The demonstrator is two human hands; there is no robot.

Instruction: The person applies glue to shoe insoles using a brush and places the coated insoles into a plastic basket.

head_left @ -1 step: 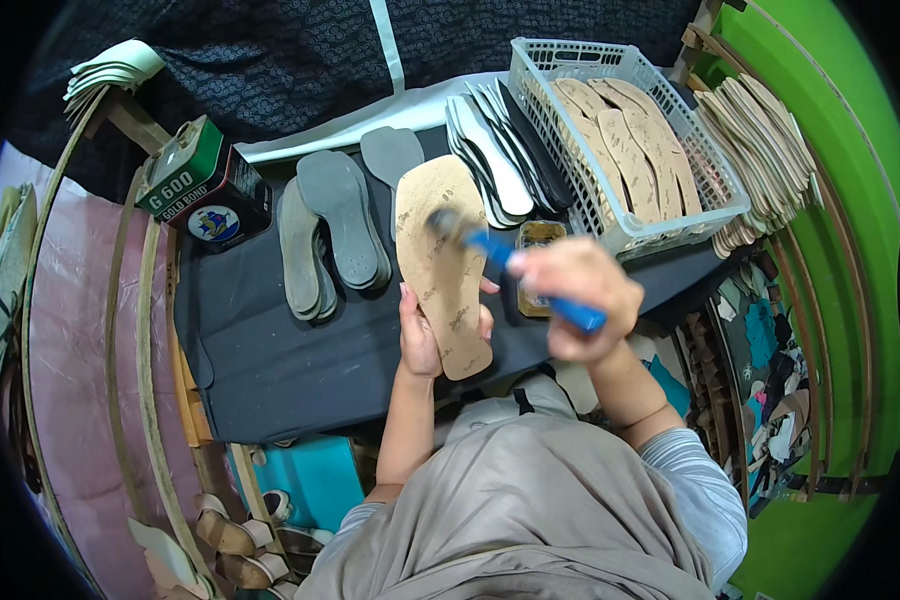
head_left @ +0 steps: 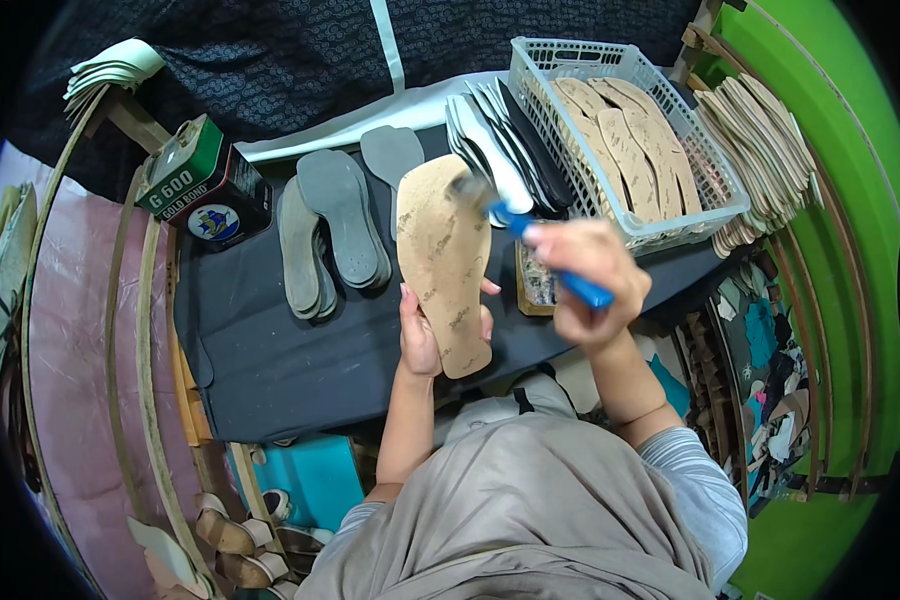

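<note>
While the left hand (head_left: 420, 338) props it up over the near part of the table (head_left: 270, 375), the tan insole (head_left: 440, 265) sits toe end away from the wearer, heel end closest. Dark printed marks scattered across its face. Left hand grips the lower half: thumb at the left edge, fingertips showing past the right edge, palm behind.

Right hand (head_left: 598, 285) is closed around the blue handle of a brush (head_left: 582, 288). Brush head is blurred, over the insole's upper right; can't tell if bristles touch.

Just beside the right hand, partly hidden by it: shallow rectangular container (head_left: 535, 308) on the tabletop.

Left of the insole: grey soles (head_left: 340, 215) in overlapping stacks, plus a single-looking grey one (head_left: 390, 155) farther back. Behind the insole, to the right: white pieces (head_left: 511, 192) and black pieces (head_left: 542, 165), fanned side by side.

Right of those, a translucent plastic basket (head_left: 670, 233) holding more tan insoles (head_left: 638, 165). Beyond it, a long stack of pale pieces (head_left: 760, 165).

Far left of table: green and black metal can (head_left: 208, 185), upright. Below table, lower left: shoes (head_left: 232, 530) near a teal panel (head_left: 315, 480).
</note>
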